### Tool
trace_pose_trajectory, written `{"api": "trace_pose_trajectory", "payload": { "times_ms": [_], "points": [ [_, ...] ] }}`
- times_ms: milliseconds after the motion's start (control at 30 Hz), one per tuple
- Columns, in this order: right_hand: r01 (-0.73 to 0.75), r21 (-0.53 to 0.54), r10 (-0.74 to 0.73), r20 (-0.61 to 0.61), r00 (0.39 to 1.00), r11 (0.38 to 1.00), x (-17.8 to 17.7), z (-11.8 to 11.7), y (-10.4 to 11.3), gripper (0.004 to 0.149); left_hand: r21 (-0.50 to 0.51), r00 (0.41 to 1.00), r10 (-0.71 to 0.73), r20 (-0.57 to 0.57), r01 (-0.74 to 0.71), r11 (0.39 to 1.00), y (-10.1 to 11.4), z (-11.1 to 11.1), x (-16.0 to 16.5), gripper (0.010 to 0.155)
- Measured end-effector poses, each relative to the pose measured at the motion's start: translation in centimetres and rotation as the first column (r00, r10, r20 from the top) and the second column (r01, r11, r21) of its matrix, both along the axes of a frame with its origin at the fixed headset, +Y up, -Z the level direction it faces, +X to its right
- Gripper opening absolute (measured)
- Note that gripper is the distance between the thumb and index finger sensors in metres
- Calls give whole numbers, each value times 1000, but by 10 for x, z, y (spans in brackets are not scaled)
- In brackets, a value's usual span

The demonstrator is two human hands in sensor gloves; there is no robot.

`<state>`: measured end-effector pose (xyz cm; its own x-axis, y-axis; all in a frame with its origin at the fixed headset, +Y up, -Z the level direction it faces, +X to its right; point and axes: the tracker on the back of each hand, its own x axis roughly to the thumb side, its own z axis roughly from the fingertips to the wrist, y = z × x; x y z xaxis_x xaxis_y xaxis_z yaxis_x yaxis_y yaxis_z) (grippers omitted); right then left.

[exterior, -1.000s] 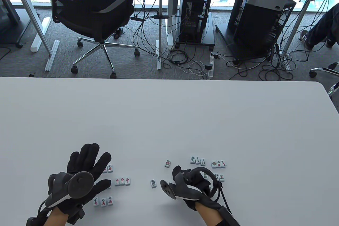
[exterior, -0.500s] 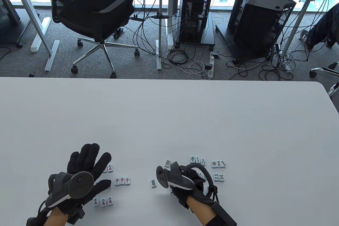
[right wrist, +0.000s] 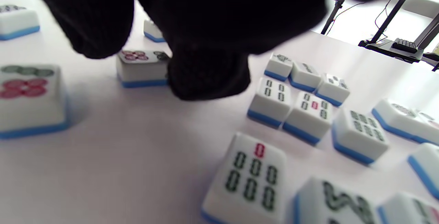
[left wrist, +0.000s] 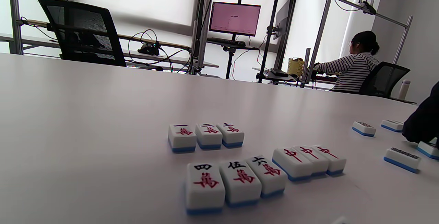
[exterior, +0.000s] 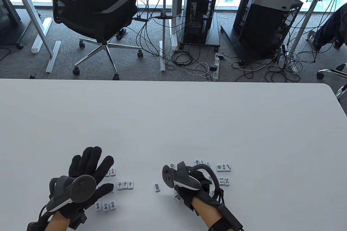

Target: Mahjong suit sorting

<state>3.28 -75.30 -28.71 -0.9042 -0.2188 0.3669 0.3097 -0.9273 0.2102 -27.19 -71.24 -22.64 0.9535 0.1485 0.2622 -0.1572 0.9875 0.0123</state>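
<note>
Right hand [exterior: 193, 187] is lowered over the bamboo tiles [right wrist: 301, 109], fingers [right wrist: 209, 69] curled down; one fingertip touches the side of a dot tile [right wrist: 142, 68]. Whether it grips that tile cannot be told. Left hand [exterior: 84, 179] lies flat on the table [exterior: 173, 117], fingers spread, holding nothing; character tiles [left wrist: 236, 179] sit under and just right of it. A lone tile [exterior: 157, 187] lies between the hands.

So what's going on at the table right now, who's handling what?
A person in sensor gloves is sorting mahjong tiles by suit. The left hand rests open beside neat rows of character tiles and three red dragon tiles. The right hand reaches down among the bamboo tiles and dot tiles; whether it grips one is hidden. A loose dot tile lies between the groups.
</note>
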Motion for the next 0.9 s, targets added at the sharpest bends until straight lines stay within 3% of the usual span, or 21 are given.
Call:
{"api": "trace_pose_trajectory", "payload": {
  "times_ms": [167,433,567,800,900],
  "points": [
    [-31,3,31,-19,999,1000,-6,0,-8,60,1,1000,-1,0,1,1000,0,0,0,82],
    [52,40,-49,-86,995,998,4,-1,-6,60,3,1000,-5,3,5,1000,0,0,0,82],
    [95,216,-67,-136,988,972,29,4,17,60,6,1000,-2,1,2,1000,0,0,0,82],
    [81,339,-68,-50,996,937,99,2,51,60,-2,1000,-9,-1,9,1000,0,0,1,82],
    [52,322,-55,-1,999,945,123,2,50,61,-4,1000,-10,-3,10,1000,0,0,1,82]
  ]
}}
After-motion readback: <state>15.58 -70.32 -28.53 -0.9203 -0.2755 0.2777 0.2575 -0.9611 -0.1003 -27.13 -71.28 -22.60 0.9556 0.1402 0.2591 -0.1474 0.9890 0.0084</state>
